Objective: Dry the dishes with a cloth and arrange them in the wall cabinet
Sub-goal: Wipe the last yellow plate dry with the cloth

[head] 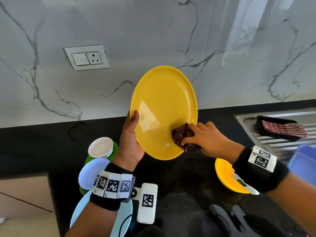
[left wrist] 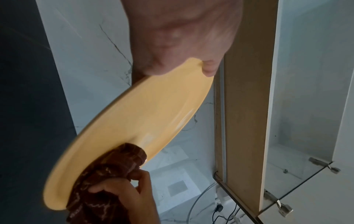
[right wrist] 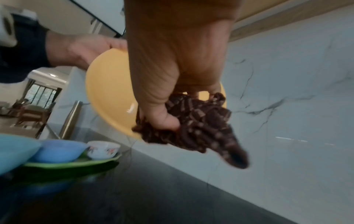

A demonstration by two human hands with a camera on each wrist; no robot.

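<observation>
A large yellow plate (head: 162, 110) is held tilted above the black counter, its face toward me. My left hand (head: 131, 134) grips its left rim, thumb on the front. My right hand (head: 203, 137) holds a bunched dark red patterned cloth (head: 184, 135) against the plate's lower right edge. The left wrist view shows the plate (left wrist: 138, 121) edge-on with the cloth (left wrist: 107, 174) wrapped over its rim. In the right wrist view my fingers curl round the cloth (right wrist: 197, 125) in front of the plate (right wrist: 109, 91).
On the counter at the left sit a white bowl (head: 100, 147), a light blue bowl (head: 92, 173), a green plate (head: 89, 159) and a pale blue plate (head: 123, 218). A yellow bowl (head: 225, 177) lies under my right wrist. A steel sink drainboard (head: 280, 144) with a black tray (head: 280, 129) is at the right. The open cabinet (left wrist: 298, 106) hangs above.
</observation>
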